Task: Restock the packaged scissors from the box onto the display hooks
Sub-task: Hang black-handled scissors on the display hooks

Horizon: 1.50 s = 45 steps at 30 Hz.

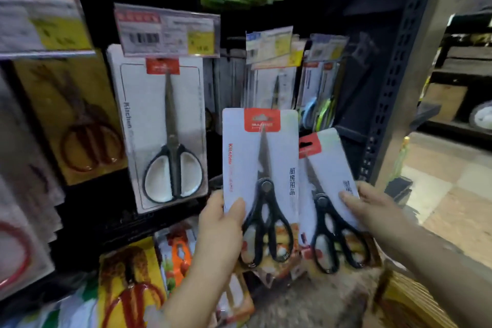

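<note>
Two hand-held scissor packs [262,168] [328,181], one hanging black-handled scissor pack [162,125], two hands [221,224] [372,208]

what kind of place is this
Most likely a shop aisle: price tags above hanging packaged scissors, and a perforated shelf upright. Each hand, left and right, holds another pack.

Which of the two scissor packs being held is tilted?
The scissor pack in the right hand, leans left; the left hand's pack stands upright.
</note>
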Tool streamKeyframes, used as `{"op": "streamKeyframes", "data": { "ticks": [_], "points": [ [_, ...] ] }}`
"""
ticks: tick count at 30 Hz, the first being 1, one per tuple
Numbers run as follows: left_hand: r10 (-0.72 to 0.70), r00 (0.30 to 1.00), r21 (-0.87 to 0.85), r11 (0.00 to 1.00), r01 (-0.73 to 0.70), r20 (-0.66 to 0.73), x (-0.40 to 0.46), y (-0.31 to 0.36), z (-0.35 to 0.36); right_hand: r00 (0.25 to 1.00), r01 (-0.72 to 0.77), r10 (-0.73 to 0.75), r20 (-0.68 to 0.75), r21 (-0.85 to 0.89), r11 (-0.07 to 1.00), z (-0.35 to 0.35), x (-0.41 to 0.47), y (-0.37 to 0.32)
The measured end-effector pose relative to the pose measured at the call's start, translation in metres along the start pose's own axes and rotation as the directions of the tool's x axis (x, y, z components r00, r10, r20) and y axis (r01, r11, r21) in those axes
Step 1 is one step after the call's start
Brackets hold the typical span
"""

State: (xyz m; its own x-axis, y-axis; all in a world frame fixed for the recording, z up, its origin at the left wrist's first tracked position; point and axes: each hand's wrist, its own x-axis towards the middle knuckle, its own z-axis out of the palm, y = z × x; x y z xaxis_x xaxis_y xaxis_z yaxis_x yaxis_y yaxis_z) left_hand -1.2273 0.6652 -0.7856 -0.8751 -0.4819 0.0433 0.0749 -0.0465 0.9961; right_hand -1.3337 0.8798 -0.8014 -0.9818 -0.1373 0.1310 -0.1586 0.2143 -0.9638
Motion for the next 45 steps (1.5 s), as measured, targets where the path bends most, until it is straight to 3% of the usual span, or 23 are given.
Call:
{"op": "streamKeyframes", "data": {
  "ticks": [7, 13, 16, 27, 33, 38, 41, 42, 45],
  "points": [
    [0.0, 0.976, -0.08, 0.997, -0.018, -0.216, 0.002, -0.004, -0.015, 0.969, 0.156, -0.184, 0.164, 0.171, 0.973, 0.065, 0.051, -0.05],
    [-0.011, 0.969, -0.086, 0.996, -0.011, -0.248, 0.001, 0.001, -0.004, 0.928, 0.239, -0.329, 0.176, 0.398, 0.886, 0.085, 0.084, -0.074],
    [0.0, 0.971, -0.081, 0.996, -0.02, -0.237, 0.003, 0.002, 0.002, 0.938, 0.226, -0.319, 0.132, 0.466, 0.856, 0.088, 0.096, -0.081],
    [-0.026, 0.971, -0.09, 0.996, 0.004, -0.239, 0.026, -0.012, 0.015, 0.965, 0.028, -0.133, 0.226, 0.415, 0.909, 0.101, 0.143, -0.09],
    [0.011, 0.96, -0.062, 0.998, -0.029, -0.279, 0.041, -0.018, 0.024, 0.97, 0.088, -0.165, 0.18, 0.372, 0.924, 0.122, 0.166, -0.093],
    [-0.026, 0.937, -0.075, 0.997, 0.0, -0.349, 0.047, -0.026, 0.031, 0.971, 0.103, -0.13, 0.199, 0.139, 0.985, 0.139, 0.182, -0.082],
    [-0.017, 0.914, -0.078, 0.997, -0.016, -0.405, 0.053, -0.031, 0.035, 0.989, 0.11, -0.126, 0.072, 0.194, 0.975, 0.136, 0.175, -0.064],
    [-0.002, 0.906, -0.076, 0.997, -0.033, -0.424, 0.055, -0.032, 0.037, 0.986, 0.116, -0.141, 0.086, 0.247, 0.962, 0.131, 0.167, -0.057],
    [0.023, 0.901, -0.086, 0.994, -0.067, -0.434, 0.062, -0.033, 0.044, 0.902, 0.021, -0.193, 0.386, 0.408, 0.913, 0.115, 0.136, -0.038]
  ]
}}
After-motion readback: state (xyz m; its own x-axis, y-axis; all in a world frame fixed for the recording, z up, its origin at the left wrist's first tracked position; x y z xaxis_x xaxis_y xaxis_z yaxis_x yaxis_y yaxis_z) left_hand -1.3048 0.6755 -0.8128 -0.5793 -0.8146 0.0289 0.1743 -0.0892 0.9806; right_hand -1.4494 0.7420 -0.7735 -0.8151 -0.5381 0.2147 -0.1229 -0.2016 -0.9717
